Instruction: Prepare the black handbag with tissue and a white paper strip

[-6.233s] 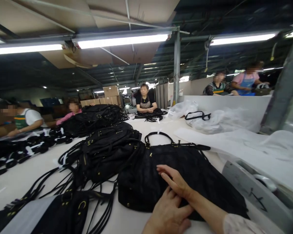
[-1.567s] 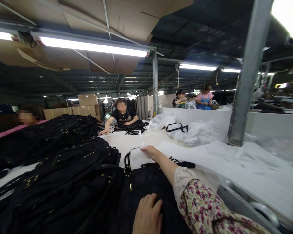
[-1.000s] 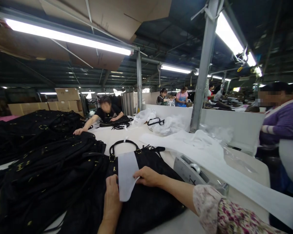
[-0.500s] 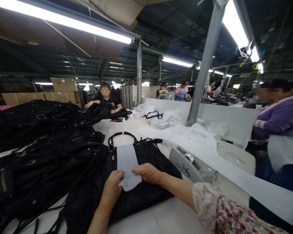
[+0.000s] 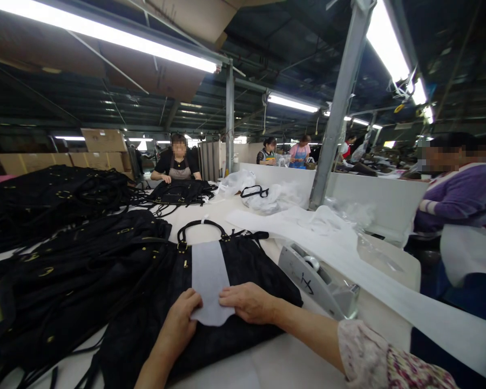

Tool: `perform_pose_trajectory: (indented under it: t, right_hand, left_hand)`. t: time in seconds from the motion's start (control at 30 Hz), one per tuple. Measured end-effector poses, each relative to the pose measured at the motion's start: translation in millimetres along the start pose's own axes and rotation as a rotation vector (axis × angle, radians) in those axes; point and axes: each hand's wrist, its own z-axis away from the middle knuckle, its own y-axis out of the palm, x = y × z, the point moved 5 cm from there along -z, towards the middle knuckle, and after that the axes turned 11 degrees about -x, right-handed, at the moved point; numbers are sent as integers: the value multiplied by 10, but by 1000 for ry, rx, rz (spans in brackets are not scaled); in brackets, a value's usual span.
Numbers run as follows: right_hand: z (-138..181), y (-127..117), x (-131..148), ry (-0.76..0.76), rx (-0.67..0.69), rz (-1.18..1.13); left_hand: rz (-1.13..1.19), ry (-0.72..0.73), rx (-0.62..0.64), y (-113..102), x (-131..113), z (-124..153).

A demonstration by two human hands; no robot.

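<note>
A black handbag (image 5: 251,265) lies flat in front of me, its looped handle (image 5: 202,223) pointing away. Down its middle runs a strip of thin white sheet (image 5: 208,270), its lower end loose and slightly wavy. My left hand (image 5: 182,316) pinches the strip's left edge near that end. On the opposite edge, my right hand (image 5: 249,302) has its fingers closed over the sheet, thumb side toward the middle. Both hands rest low over the bag's front.
Black bags with gold fittings (image 5: 65,270) are heaped at left. A grey tape dispenser (image 5: 316,275) stands right of the bag. A long white sheet (image 5: 348,254) and clear plastic bags (image 5: 271,194) lie beyond. Across the table a person (image 5: 178,162) handles another black bag (image 5: 182,190).
Both hands have slid slightly down along the strip, and its lower end lies flatter. The person across the table has laid a black bag down flat.
</note>
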Motion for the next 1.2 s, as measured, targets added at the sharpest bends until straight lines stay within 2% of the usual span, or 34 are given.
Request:
perform_pose_trajectory:
  t: [0.23,0.37,0.57,0.67,0.83,0.93,1.0,1.1,1.2]
  right_hand:
    - [65,-53,238,-69,16,69]
    - [195,-80,318,-48,32,-2]
    - [431,-24,368,-101,22,-74]
    - [483,-38,365,-106,17,-93]
    - [577,-238,462,-167,99,-137]
    - [624,-247,594,-184,140,-51]
    - [621,-153,668,-135,97,43]
    - [581,38,718,-61,-53,185]
    - [557,102,668,-53,-162,216]
  left_hand:
    - [24,16,56,-38,-65,137]
    - [41,31,93,-127,-122,248]
    - [-78,-39,330,-220,-116,479]
    - [-138,-25,377,-215,-107,579]
    - [-204,90,309,-152,-130,665]
    - [-253,127,272,-126,-123,699]
    - [-283,146,248,-127,-109,720]
    - [-299,185,213,-143,-96,747]
    - [-303,200,203,-99,-115,750]
